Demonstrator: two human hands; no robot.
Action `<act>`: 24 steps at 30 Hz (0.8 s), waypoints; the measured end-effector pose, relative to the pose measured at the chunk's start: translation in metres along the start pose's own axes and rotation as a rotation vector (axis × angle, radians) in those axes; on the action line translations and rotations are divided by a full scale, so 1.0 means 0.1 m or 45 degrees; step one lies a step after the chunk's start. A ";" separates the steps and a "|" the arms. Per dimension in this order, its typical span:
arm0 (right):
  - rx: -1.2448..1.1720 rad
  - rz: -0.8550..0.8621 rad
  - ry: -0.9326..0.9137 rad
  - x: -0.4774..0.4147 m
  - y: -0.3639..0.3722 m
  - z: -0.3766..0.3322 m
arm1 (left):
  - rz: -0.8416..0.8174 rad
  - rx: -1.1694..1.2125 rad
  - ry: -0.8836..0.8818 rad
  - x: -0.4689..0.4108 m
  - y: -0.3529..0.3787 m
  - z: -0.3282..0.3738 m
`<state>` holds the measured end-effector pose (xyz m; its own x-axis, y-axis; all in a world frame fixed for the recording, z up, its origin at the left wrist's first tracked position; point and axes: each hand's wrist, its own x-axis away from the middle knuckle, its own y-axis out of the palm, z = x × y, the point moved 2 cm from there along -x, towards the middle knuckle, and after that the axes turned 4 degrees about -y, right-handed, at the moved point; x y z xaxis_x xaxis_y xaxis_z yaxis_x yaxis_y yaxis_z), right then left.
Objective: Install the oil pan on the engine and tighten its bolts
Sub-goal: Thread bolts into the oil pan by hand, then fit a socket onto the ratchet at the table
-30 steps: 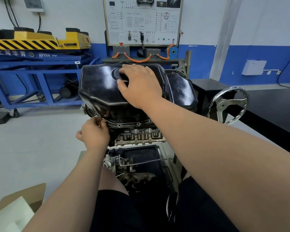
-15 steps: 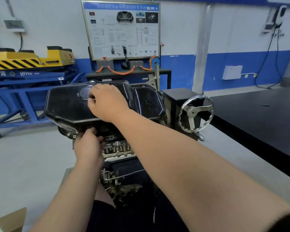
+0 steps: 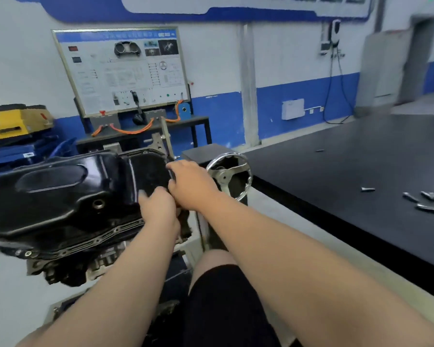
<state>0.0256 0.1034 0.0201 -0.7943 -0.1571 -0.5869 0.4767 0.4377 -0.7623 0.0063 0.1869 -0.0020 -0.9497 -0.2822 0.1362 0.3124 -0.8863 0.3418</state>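
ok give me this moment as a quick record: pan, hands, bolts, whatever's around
oil pan: black, lying on the engine
flange bolts: too blurred to tell if any are in
left hand: on the pan's right end, grip unclear
right hand: at the pan's right edge, beside the left hand, grip unclear
loose bolts: scattered on the black table, far right
handwheel: just beyond the right hand
background: training board against the wall
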 end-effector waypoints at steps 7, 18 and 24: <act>0.583 -0.143 0.754 1.13 -1.21 2.21 | -0.678 -0.716 0.202 0.78 1.51 -0.72; 0.875 -0.348 1.409 2.69 -2.12 3.49 | -1.278 -2.111 0.907 1.81 3.06 -2.13; 0.688 -0.327 1.242 2.64 -2.34 3.67 | -1.201 -2.012 1.106 1.81 3.30 -2.20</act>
<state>-0.1574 -0.3652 -0.0564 -0.7329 0.6706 -0.1148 0.1701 0.0173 -0.9853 -0.0673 -0.2375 -0.0692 -0.6799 0.7237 -0.1182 -0.0188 -0.1784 -0.9838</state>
